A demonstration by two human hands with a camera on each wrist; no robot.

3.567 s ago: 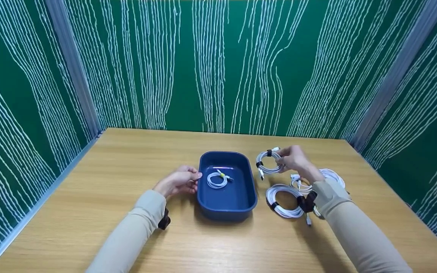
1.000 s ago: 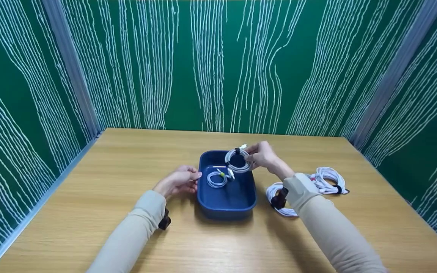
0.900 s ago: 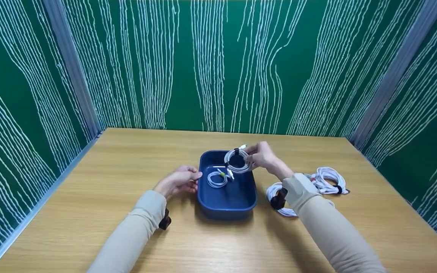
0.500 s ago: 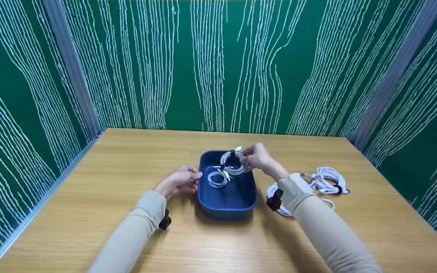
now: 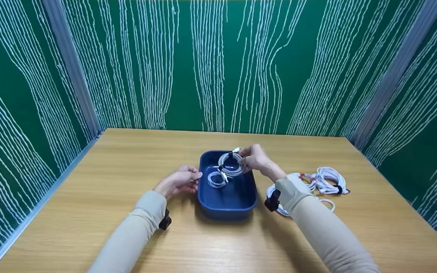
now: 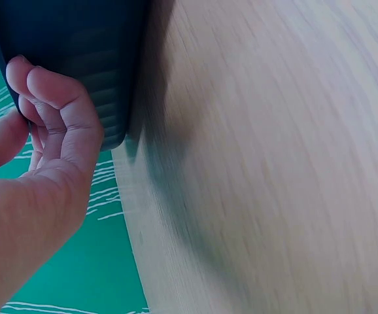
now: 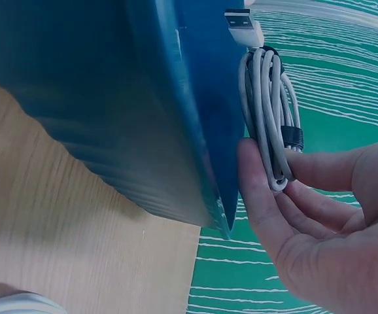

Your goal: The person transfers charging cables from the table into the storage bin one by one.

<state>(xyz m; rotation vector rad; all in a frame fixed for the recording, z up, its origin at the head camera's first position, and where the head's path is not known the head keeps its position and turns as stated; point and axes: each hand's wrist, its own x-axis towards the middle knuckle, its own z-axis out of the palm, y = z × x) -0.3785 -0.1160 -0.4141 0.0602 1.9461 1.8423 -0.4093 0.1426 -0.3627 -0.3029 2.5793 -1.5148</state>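
A dark blue plastic bin [image 5: 227, 210] stands on the table. My left hand [image 5: 182, 179] holds its left rim, with bent fingers [image 6: 65, 111] against the outer wall and the thumb at the edge. My right hand [image 5: 256, 158] pinches a coiled white USB cable [image 5: 230, 172] with black straps, at the coil's right side. This coil hangs tilted over the far part of the bin; in the right wrist view its USB plug [image 7: 241, 26] is at the top, beside the bin's wall. A smaller coiled white cable [image 5: 215, 185] lies inside on the floor, partly hidden by the held one.
Several coiled white cables lie right of the bin: one [image 5: 328, 180] with a black strap, one [image 5: 308, 181] with red ties, one [image 5: 273, 195] half under my right wrist. Green panels with white streaks [image 5: 209, 76] surround the wooden table [image 5: 139, 151].
My right hand has carried the strapped cable leftward from the right of the bin to over it, then slightly further left and lower. The left hand has stayed at the rim.
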